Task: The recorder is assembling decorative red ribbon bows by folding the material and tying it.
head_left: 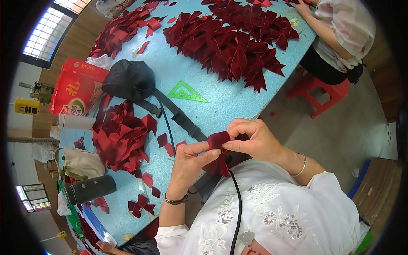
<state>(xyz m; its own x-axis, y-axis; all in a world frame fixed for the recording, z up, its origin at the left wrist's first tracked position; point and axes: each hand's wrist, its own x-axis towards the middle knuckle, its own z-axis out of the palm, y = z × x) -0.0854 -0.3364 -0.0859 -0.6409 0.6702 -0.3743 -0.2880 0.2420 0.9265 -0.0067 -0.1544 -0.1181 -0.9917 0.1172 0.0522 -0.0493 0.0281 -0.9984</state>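
Between my two hands, just off the table's near edge, is a dark red velvet bow (218, 140) with its loop up and a tail hanging down. My left hand (192, 160) pinches it from the left, thumb and forefinger at its middle. From the right, my right hand (251, 138) grips the loop with thumb and fingers. Left of my hands lies a heap of cut red velvet pieces (119, 138), with a few loose pieces (162, 140) beside it. A single finished-looking bow (141, 206) rests near the table corner.
Many red bows (229, 46) cover the far side of the light blue table (221, 104). A green set square (187, 91), black waist bag (129, 78), red gift bag (78, 87) and dark bottle (90, 189) lie leftward. Another person (340, 38) sits at the right on a red stool (318, 91).
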